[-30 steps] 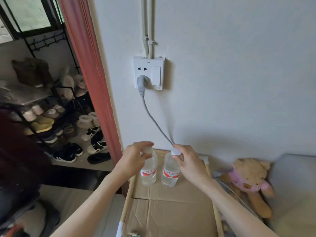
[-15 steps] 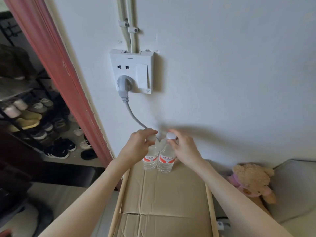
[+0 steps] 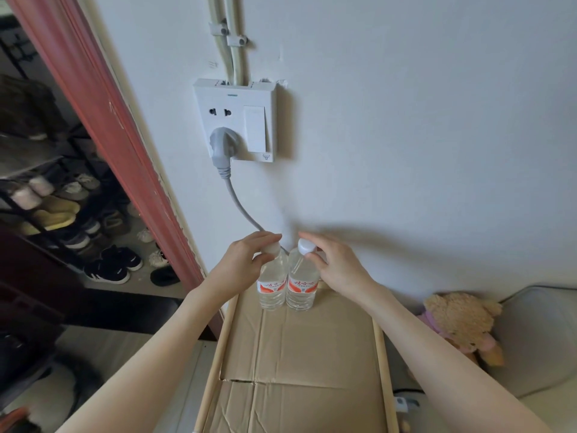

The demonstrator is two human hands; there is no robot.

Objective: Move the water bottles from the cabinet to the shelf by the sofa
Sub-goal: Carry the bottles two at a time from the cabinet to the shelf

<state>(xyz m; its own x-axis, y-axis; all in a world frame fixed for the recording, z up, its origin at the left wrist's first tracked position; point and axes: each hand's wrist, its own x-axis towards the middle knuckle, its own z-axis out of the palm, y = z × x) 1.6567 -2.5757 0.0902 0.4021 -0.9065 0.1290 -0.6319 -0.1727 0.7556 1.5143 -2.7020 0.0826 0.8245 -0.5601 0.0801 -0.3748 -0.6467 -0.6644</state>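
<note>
Two clear water bottles with red-and-white labels and white caps stand upright side by side, touching, at the far end of the shelf (image 3: 379,364), whose top is covered with brown cardboard. My left hand (image 3: 242,264) grips the cap and neck of the left bottle (image 3: 272,287). My right hand (image 3: 335,265) holds the neck of the right bottle (image 3: 301,289), with fingers just under its cap. Both bottles rest on the cardboard close to the white wall.
A white wall socket (image 3: 235,118) with a grey plug and cable (image 3: 237,204) hangs just above the bottles. A red door frame (image 3: 125,145) and a shoe rack (image 3: 62,210) lie to the left. A teddy bear (image 3: 462,323) and a pale sofa cushion (image 3: 537,332) sit to the right.
The two bottles moved farther back toward the wall and closer together until they touch. Both hands stayed on the bottle tops. The view came closer to the wall.
</note>
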